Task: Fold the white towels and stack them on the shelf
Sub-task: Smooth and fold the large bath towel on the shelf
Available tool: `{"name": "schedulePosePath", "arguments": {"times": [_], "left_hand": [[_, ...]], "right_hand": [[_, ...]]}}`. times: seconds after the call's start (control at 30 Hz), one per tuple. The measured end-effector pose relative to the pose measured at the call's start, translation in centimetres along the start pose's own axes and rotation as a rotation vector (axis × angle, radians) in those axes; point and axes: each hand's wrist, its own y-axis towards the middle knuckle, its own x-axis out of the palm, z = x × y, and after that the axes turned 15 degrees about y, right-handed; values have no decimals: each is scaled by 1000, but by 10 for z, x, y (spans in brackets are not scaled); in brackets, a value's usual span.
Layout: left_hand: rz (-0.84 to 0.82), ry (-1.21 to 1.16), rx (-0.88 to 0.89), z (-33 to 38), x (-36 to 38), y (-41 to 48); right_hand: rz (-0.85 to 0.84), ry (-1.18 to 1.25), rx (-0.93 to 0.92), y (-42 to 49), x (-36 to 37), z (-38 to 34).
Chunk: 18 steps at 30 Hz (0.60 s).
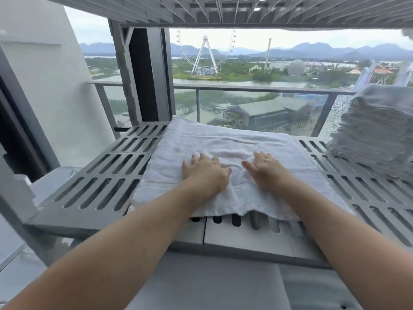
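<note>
Grey slatted shelf is carrying a white towel. My left hand and right hand are pressing flat on it, unclenched. Folded stack is sitting right.

The stack of folded towels runs off the right edge, so its full width cannot be told, and its layers blur together too much to count. A scrap of white cloth at the upper right corner is cut off by the edge. The flat towel hides the shelf slots beneath it, and its far edge hides the shelf's back rim. The left hand and right hand lie palm down, covering the cloth under them. Both arms leave the bottom edge.
</note>
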Motion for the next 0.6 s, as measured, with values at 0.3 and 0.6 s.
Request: {"name": "schedulePosePath", "arguments": {"times": [0.3, 0.6], "left_hand": [[0, 80, 131, -40, 21, -8], [11, 87, 115, -43, 18, -15]], "right_hand": [[-67, -146, 116, -47, -7, 16], [-25, -144, 191, -68, -19, 20]]}}
